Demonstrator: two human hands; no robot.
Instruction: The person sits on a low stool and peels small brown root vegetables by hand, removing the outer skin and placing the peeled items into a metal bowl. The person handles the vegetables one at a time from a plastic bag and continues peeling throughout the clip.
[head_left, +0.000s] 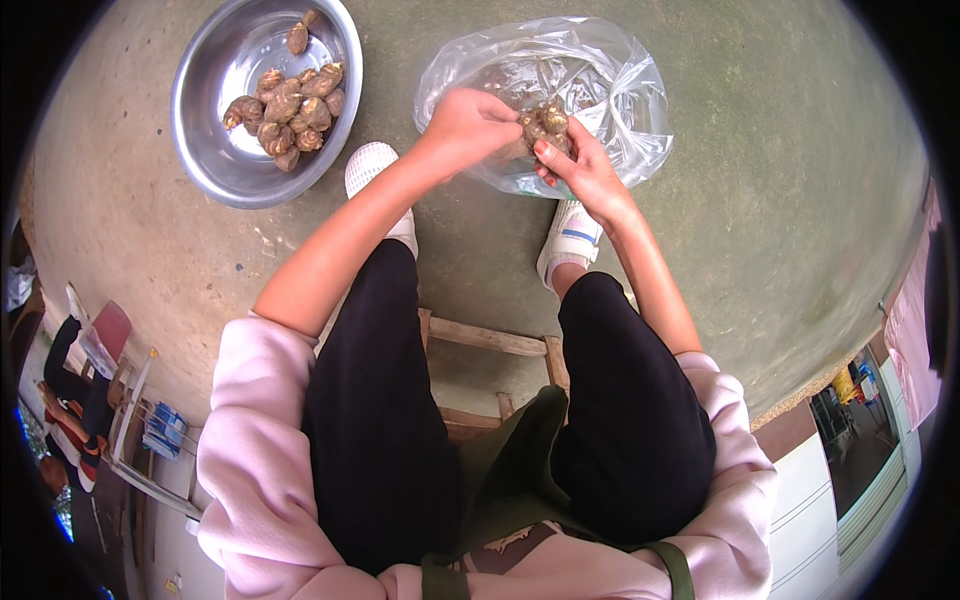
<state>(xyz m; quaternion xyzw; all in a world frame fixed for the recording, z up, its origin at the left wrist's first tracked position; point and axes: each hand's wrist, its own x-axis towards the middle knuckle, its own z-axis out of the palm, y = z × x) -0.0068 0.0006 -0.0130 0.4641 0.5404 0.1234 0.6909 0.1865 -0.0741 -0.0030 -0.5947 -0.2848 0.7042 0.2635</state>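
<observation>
A knobbly brown taro clump (546, 124) is held in my right hand (581, 161), thumb at its front, over a clear plastic bag (645, 112) lying wide on the floor. My left hand (472, 127) reaches in from the left, its fingertips close together at the clump's left side; whether they pinch a piece cannot be made out. Dark bits and soil-like crumbs (581, 94) lie inside the bag. Left of the bag stands a round metal basin (195, 161) with several taro corms (282, 107) heaped in it and a couple apart near its far rim.
The concrete floor (750, 187) carries the basin and the bag. My white shoes (371, 166) are just below them. A wooden stool frame (487, 337) shows between my knees. Another person (75, 420) sits at the far left beside a red chair (112, 330).
</observation>
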